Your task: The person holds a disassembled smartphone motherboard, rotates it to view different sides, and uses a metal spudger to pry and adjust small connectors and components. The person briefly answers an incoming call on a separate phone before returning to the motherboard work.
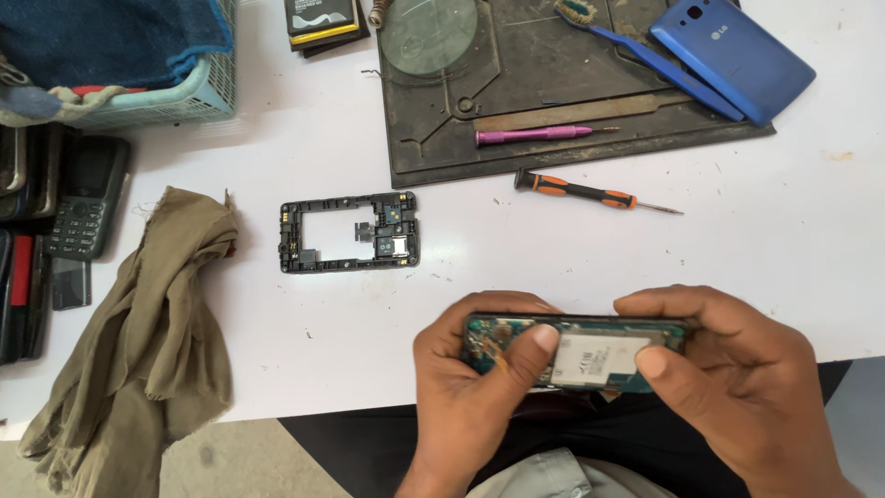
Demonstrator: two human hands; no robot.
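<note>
Right now the person holds an opened phone (576, 350) at the near edge of the white table (784, 258), just above their lap. The left hand (470, 378) is wrapped around the left end of it, with the thumb pressing down on the green circuit board. The right hand (737, 378) is clamped on the right end, and its thumb rests on the white battery area. Both hands grip tight, so the phone sits between them and off the table. I think this is the taking-apart step, since the back cover is off and the insides show. I cannot tell for sure if a part is being lifted under the left thumb, because the fingers hide it. Farther up the table lies the black inner frame (348, 232), well apart from the hands. An orange and black screwdriver (590, 193) lies beyond it, near a dark work mat (553, 92). On the mat are a purple tool (530, 135) and a blue back cover (733, 55). A brown rag (147, 323) lies on the left. The next move likely needs a gentle touch, as the board looks thin and easy to bend, and one hand would have to let go to fetch a tool.
</note>
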